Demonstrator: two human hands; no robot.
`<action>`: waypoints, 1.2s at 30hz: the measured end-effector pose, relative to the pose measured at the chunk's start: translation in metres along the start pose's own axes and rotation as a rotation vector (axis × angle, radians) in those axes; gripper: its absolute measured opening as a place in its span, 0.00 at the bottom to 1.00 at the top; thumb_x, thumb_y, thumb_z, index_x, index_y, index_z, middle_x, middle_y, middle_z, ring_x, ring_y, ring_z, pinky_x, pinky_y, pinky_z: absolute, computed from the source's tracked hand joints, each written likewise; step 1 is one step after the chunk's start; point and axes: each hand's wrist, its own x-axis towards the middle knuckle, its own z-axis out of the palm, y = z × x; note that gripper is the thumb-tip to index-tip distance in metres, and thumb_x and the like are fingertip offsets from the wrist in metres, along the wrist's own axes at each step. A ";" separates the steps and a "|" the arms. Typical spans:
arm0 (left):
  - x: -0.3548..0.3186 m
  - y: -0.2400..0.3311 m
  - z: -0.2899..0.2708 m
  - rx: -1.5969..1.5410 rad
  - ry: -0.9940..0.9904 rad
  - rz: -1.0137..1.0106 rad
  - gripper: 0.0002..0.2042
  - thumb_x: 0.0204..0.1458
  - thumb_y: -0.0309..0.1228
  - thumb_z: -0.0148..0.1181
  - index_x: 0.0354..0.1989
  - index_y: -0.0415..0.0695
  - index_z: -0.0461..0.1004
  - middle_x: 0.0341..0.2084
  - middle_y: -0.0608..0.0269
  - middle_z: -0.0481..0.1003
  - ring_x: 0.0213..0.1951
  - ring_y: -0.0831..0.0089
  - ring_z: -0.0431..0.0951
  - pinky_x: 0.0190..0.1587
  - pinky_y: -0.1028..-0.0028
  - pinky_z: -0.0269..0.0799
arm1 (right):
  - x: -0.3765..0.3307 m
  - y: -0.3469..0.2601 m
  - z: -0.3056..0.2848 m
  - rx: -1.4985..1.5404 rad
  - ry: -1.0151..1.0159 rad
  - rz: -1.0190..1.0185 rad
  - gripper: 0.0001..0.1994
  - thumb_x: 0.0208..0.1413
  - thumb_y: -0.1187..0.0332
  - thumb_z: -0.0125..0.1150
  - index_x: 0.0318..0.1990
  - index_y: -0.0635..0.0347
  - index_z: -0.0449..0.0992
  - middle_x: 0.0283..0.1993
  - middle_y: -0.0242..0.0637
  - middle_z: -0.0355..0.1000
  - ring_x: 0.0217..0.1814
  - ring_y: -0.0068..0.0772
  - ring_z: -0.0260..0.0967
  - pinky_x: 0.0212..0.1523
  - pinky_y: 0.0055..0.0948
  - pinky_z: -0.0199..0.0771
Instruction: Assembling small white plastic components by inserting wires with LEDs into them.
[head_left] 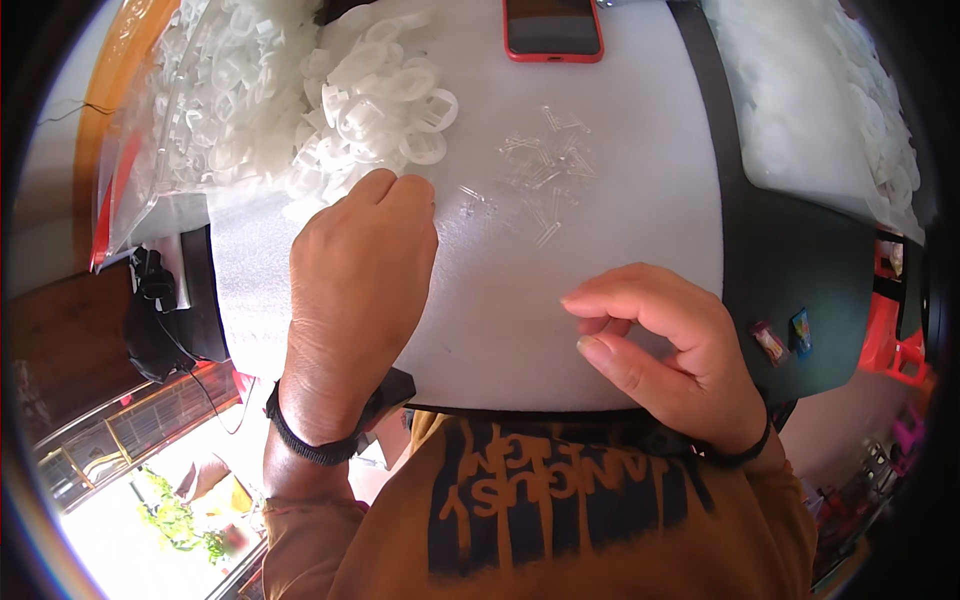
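Note:
My left hand is at the near edge of a heap of white translucent plastic rings, back upward. Its fingers curl down out of sight, so it looks closed, and whatever they may hold is hidden. To the right, my right hand hovers above the white foam-like mat, open, thumb and fingers apart with nothing between them. Several small clear plastic pieces lie scattered on the mat beyond it. A few more clear pieces rest just right of my left hand.
A clear bag of white rings stands at the far left, another filled bag at the far right. A phone in a red case lies at the back. Two small wrapped sweets sit on the dark tabletop at right.

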 end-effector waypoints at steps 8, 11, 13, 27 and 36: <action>0.037 -0.001 -0.007 0.034 0.259 0.188 0.02 0.39 0.22 0.53 0.22 0.42 0.67 0.23 0.61 0.66 0.30 0.60 0.67 0.35 0.66 0.60 | 0.003 -0.001 -0.001 -0.003 -0.034 0.040 0.11 0.46 0.77 0.57 0.39 0.66 0.71 0.35 0.42 0.69 0.31 0.30 0.68 0.30 0.22 0.69; 0.051 -0.006 0.004 0.201 0.269 0.293 0.02 0.39 0.22 0.53 0.20 0.42 0.67 0.22 0.62 0.65 0.30 0.63 0.67 0.35 0.67 0.59 | 0.002 0.000 -0.003 0.007 -0.031 0.034 0.11 0.46 0.77 0.57 0.39 0.66 0.70 0.35 0.41 0.69 0.30 0.29 0.68 0.30 0.21 0.69; 0.056 -0.011 0.014 0.234 0.268 0.287 0.03 0.38 0.22 0.53 0.19 0.42 0.66 0.22 0.62 0.64 0.30 0.64 0.66 0.35 0.68 0.58 | 0.001 0.001 -0.003 0.006 -0.034 0.012 0.11 0.46 0.77 0.57 0.39 0.66 0.70 0.35 0.41 0.69 0.30 0.29 0.68 0.30 0.21 0.68; -0.011 0.052 -0.015 -1.633 -0.267 -0.405 0.10 0.49 0.29 0.57 0.36 0.36 0.72 0.27 0.65 0.72 0.25 0.82 0.66 0.30 0.82 0.62 | -0.007 -0.007 -0.004 0.518 0.212 0.123 0.16 0.54 0.71 0.50 0.49 0.69 0.65 0.43 0.41 0.68 0.41 0.24 0.65 0.40 0.24 0.66; -0.022 0.048 0.009 -1.819 -0.273 -0.251 0.09 0.52 0.27 0.54 0.39 0.38 0.67 0.31 0.66 0.72 0.29 0.85 0.66 0.31 0.85 0.61 | -0.007 -0.005 -0.002 0.581 0.147 0.083 0.16 0.55 0.65 0.48 0.47 0.68 0.66 0.41 0.45 0.70 0.34 0.29 0.69 0.34 0.27 0.71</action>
